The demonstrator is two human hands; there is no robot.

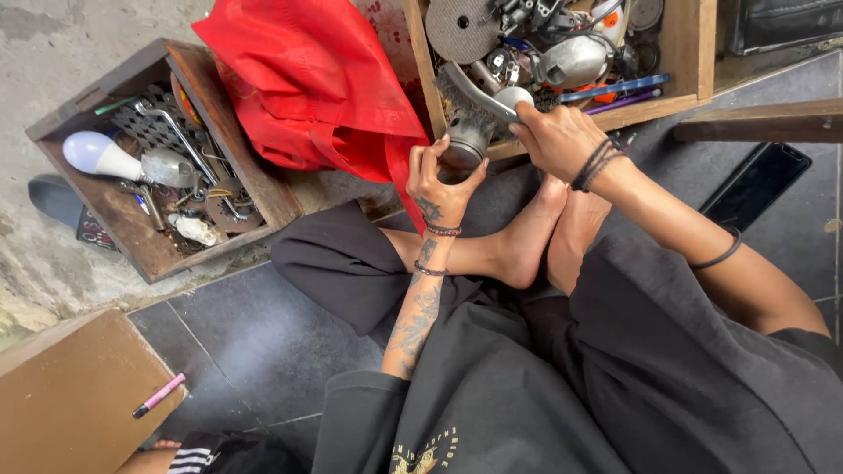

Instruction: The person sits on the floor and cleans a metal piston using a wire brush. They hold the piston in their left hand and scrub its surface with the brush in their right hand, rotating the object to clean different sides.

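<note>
Evidently a two-handed hold, centre top of the frame. The left hand cups a dark metal cylinder from below, fingers curled around its lower end, thumb on one side; this braces the part so it cannot turn or drop. The cylinder tilts up toward the upper right, its top end rimmed with what looks like a wire brush, though I cannot tell for sure.

The right hand is closed in a fist around the handle of a flat metal wrench, fingers pressed together around it. The wrench head lies across the top of the cylinder; whether it is seated on a nut there is hidden. Both hands are held just above the person's crossed bare feet, close to the body, probably for leverage.

The person sits on a dark tiled floor in black clothes. Within arm's reach, directly behind the hands at top centre, is a wooden crate packed with metal parts, a grinding disc and a pen or two along its front edge. A second wooden tray at upper left holds a white light bulb, spanners and small hardware, laid loose rather than sorted. A red cloth bag is slumped between the two boxes.

A dark phone lies flat on the floor at right, clear of the work. A pink marker rests on a brown board at lower left, well apart from the hands.
</note>
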